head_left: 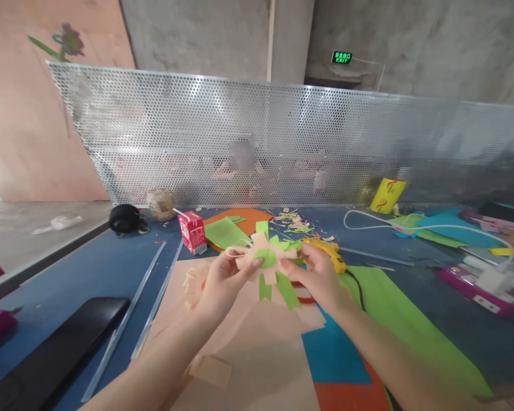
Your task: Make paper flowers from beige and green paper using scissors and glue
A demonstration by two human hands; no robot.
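Observation:
A paper flower (265, 258) with cream petals, green strips and a round green centre is held up between both hands. My left hand (228, 274) pinches its left side, thumb near the green centre. On the other side my right hand (317, 275) grips the petals with thumb and fingers. Below lies a large sheet of cream paper (248, 342). Left of the flower, partly behind my left hand, is a curled cream paper piece (192, 285). A yellow glue gun (332, 254) rests just beyond my right hand, its black cord trailing toward me.
A pink drink carton (192, 233), a jar (160, 204) and a black round object (124, 219) stand at the back left. Clear glue sticks (126, 319) and a black phone-like slab (60, 354) lie left. A purple power strip (480, 292) is right. A perforated metal screen (257, 125) closes the back.

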